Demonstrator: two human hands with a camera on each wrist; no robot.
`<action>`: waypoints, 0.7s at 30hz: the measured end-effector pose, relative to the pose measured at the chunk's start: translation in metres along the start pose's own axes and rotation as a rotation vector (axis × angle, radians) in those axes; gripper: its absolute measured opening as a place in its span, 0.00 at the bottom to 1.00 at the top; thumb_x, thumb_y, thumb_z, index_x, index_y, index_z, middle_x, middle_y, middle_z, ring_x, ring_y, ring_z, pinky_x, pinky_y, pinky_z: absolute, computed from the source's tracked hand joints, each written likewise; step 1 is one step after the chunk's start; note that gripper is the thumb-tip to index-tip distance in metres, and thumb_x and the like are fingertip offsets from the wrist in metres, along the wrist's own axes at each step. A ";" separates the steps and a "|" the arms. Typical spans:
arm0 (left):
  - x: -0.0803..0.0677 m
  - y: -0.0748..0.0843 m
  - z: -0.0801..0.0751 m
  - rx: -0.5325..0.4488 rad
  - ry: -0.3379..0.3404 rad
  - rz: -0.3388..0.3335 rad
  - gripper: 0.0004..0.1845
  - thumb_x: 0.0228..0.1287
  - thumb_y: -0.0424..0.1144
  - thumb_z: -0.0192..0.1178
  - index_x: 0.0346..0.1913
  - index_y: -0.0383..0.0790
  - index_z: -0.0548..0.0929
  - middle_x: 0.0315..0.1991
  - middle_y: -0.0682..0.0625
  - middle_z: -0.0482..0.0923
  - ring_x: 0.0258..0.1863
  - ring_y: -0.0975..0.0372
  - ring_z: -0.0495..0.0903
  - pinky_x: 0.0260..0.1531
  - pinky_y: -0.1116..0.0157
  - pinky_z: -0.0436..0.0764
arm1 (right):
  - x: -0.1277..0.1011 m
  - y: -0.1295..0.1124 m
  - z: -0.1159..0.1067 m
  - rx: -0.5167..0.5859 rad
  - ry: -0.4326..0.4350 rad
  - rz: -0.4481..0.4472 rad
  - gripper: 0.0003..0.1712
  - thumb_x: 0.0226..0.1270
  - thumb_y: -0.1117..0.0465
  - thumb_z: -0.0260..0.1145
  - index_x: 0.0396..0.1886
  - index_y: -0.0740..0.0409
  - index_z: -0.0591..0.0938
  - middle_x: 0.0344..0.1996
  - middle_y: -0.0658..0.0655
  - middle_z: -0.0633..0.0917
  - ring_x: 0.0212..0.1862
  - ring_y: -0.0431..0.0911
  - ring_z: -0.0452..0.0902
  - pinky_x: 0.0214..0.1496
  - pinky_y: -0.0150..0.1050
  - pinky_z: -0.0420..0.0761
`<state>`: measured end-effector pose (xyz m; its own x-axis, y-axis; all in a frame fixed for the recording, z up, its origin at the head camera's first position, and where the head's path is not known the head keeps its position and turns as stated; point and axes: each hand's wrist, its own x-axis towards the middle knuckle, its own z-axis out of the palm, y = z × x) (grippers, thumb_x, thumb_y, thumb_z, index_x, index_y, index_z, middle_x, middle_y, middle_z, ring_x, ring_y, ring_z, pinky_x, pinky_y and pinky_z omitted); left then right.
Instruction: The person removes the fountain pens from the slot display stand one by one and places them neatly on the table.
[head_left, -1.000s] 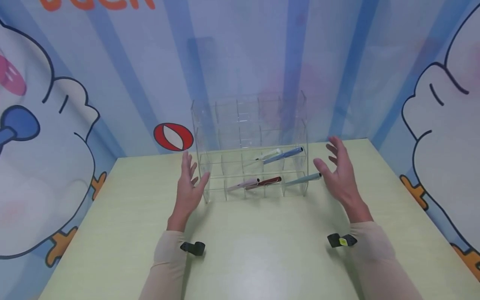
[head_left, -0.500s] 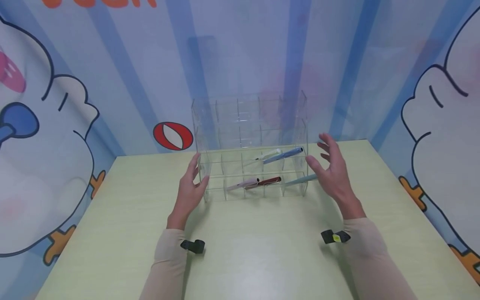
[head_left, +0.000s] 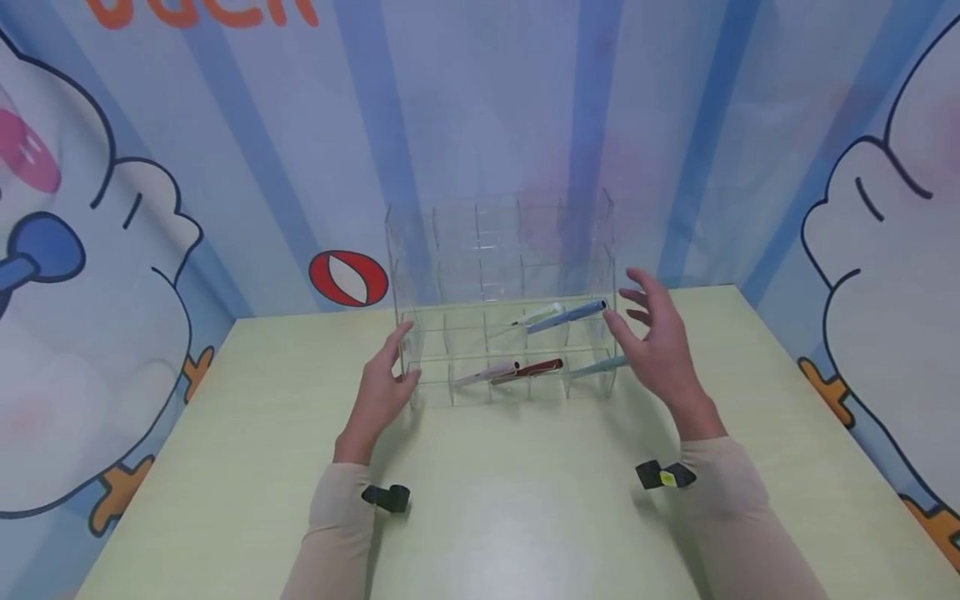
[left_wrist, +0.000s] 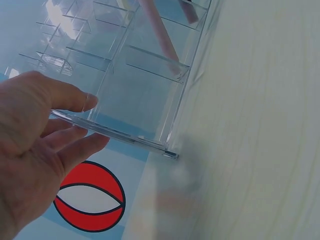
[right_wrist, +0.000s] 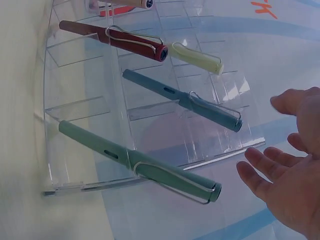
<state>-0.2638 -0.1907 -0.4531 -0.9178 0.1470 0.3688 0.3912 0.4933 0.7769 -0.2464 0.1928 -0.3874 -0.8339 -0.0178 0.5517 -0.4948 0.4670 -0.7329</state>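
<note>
- Resting at centre frame on the table (head_left: 525, 500), the clear rack (head_left: 501, 250) looks like thin, rigid acrylic: light, stiff, smooth enough to slip, and likely to crack if squeezed or knocked.
- Loose pens lie slanted in its lower cells, so tilting it would probably let them slide out; it wants to stay level.
- Best hold, I judge, is on the two side walls low down, palms flat and pressing evenly, not on the thin dividers.
- Left hand (head_left: 382, 387), lower left of the rack, has its fingers relaxed and nearly straight; the left wrist view shows the thumb (left_wrist: 65, 95) touching the rack's near corner edge, nothing clasped.
- Right hand (head_left: 656, 346), at the rack's right side, is spread wide with fingers apart; the right wrist view shows it just beside the wall and the green pen (right_wrist: 137, 162), touching neither and holding nothing.
- Farther in lie a blue pen (right_wrist: 182, 100), a red pen (right_wrist: 112, 39) and a pale one.
</note>
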 end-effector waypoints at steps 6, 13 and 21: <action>0.000 -0.002 0.000 0.012 -0.001 -0.006 0.39 0.63 0.21 0.61 0.76 0.43 0.62 0.72 0.36 0.65 0.70 0.40 0.64 0.52 0.50 0.82 | 0.001 -0.002 0.004 -0.020 0.019 -0.029 0.32 0.74 0.67 0.61 0.74 0.64 0.63 0.70 0.64 0.67 0.65 0.60 0.72 0.61 0.56 0.76; -0.001 -0.002 -0.001 0.029 0.005 -0.017 0.40 0.63 0.21 0.62 0.75 0.46 0.63 0.71 0.35 0.65 0.69 0.41 0.65 0.51 0.50 0.82 | 0.003 -0.002 0.010 -0.048 0.033 -0.029 0.28 0.71 0.73 0.60 0.70 0.68 0.68 0.65 0.67 0.72 0.61 0.61 0.76 0.56 0.53 0.81; -0.001 0.000 0.000 0.035 -0.001 -0.009 0.39 0.63 0.21 0.62 0.75 0.44 0.63 0.72 0.36 0.63 0.69 0.40 0.65 0.51 0.49 0.82 | 0.004 0.000 0.017 -0.026 0.018 0.011 0.25 0.70 0.75 0.61 0.66 0.72 0.71 0.62 0.70 0.76 0.59 0.62 0.78 0.57 0.51 0.81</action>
<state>-0.2631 -0.1910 -0.4538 -0.9215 0.1431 0.3610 0.3800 0.5245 0.7619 -0.2542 0.1775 -0.3919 -0.8344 0.0027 0.5511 -0.4794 0.4898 -0.7282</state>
